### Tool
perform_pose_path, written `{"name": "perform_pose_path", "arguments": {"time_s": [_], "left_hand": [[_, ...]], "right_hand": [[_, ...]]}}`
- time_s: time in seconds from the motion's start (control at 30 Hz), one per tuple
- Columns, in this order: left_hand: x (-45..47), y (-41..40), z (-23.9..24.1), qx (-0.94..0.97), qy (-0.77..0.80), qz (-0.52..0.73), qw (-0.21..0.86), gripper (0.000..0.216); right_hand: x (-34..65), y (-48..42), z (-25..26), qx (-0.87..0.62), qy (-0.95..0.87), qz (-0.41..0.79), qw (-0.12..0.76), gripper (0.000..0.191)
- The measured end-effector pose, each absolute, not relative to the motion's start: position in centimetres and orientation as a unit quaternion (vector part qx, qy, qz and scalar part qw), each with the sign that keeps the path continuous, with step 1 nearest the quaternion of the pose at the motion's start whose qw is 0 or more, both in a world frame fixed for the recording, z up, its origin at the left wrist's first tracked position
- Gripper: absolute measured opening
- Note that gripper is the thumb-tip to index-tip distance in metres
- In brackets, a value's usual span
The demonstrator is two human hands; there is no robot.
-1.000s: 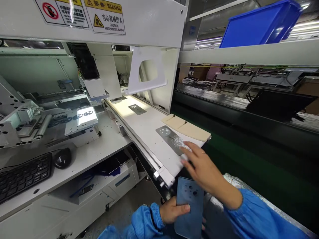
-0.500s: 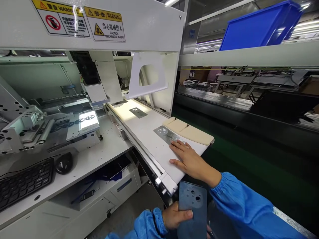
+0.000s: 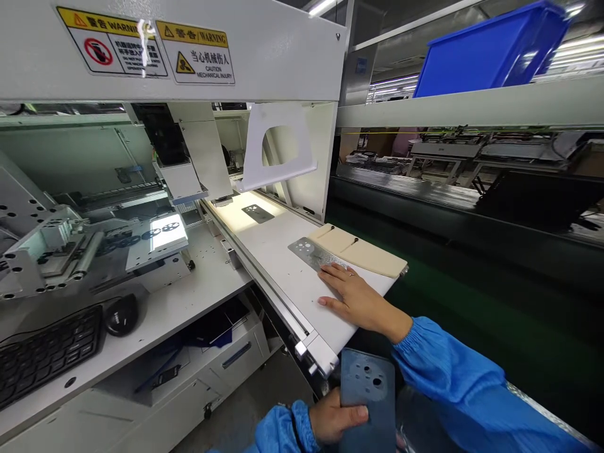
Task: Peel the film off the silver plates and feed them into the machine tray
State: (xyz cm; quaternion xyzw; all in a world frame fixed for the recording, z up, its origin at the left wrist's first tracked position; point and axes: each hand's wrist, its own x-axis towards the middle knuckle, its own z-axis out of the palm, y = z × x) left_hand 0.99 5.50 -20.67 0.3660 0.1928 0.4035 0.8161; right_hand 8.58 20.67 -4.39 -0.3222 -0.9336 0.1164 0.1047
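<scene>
Held low in front of the belt's end is a dark blue-grey phone back cover (image 3: 367, 393) with camera holes at its top. My left hand (image 3: 336, 416) grips it, the thumb across its face; whether more covers lie beneath it I cannot tell. On the white conveyor belt (image 3: 278, 289) lies another, greyer phone back cover (image 3: 304, 247), beside a cream guide board (image 3: 363, 250). My right hand (image 3: 356, 297) rests flat over its near end, fingers stretched out, hiding that part. Farther along, a third cover (image 3: 257, 213) sits on the lit part of the belt.
A white machine housing (image 3: 283, 63) with warning labels spans above the belt. To the left are a black mouse (image 3: 121, 314) and a keyboard (image 3: 51, 343) on the machine table. A blue bin (image 3: 486, 50) stands on a shelf at upper right, above a dark conveyor (image 3: 425, 201).
The cover under my right hand and the one on the lit part have shifted slightly up-left along the belt. My left hand keeps its hold on the dark cover.
</scene>
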Motion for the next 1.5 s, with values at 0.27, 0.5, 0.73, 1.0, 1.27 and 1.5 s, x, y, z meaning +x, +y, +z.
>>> {"name": "perform_pose_path", "arguments": {"time_s": [0.27,0.5,0.73,1.0,1.27,1.5], "left_hand": [[1.0,5.5,-20.7,0.362,0.189,0.414,0.813,0.053],[0.8,5.2,-20.3,0.357,0.167,0.427,0.814,0.059],[0.7,4.9,-19.7,0.317,0.150,0.422,0.836,0.051],[1.8,3.9,-14.4,0.296,0.231,0.453,0.808,0.055],[4.5,3.9,-10.6,0.254,0.316,0.486,0.775,0.047],[5.3,4.1,-10.2,0.204,0.322,0.484,0.788,0.038]], "right_hand": [[8.7,20.8,-4.4,-0.320,-0.933,0.118,0.113,0.072],[8.8,20.8,-4.2,-0.324,-0.933,0.106,0.118,0.070],[13.1,16.4,-3.6,-0.340,-0.893,0.095,0.279,0.055],[21.4,7.4,-5.0,-0.536,-0.709,0.328,0.320,0.048],[22.0,4.7,-6.6,-0.515,-0.596,0.484,0.381,0.048],[22.9,4.9,-7.0,-0.527,-0.548,0.480,0.437,0.047]]}}
